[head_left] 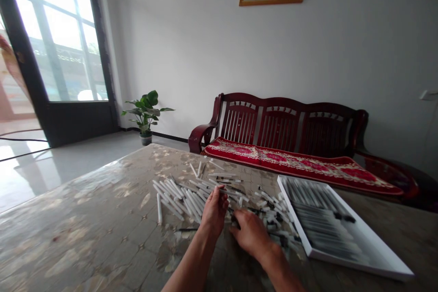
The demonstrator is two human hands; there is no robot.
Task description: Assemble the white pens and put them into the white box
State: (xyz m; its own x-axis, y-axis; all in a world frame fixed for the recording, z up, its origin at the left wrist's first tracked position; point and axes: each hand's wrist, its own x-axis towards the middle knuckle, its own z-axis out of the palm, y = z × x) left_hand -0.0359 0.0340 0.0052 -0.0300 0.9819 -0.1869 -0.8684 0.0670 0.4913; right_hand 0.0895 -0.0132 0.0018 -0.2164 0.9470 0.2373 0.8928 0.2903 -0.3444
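Observation:
My left hand (215,212) is closed in a pinch above the middle of the table, just over a heap of white pen barrels (176,197). A dark tip shows at its fingertips, but what it belongs to is unclear. To its right, low over the table, my right hand (252,232) has its fingers curled inward; whatever they hold is hidden. Beside that hand spreads a pile of small white and black pen parts (273,212), seemingly caps. A dark thin stick (187,229) lies left of my left wrist.
A shallow white box (376,248) on the right holds rows of dark-and-clear pens (323,230). The patterned table (99,219) reaches toward a wooden bench (273,123) with a red cover. A potted plant (146,109) stands near the glass door (77,50).

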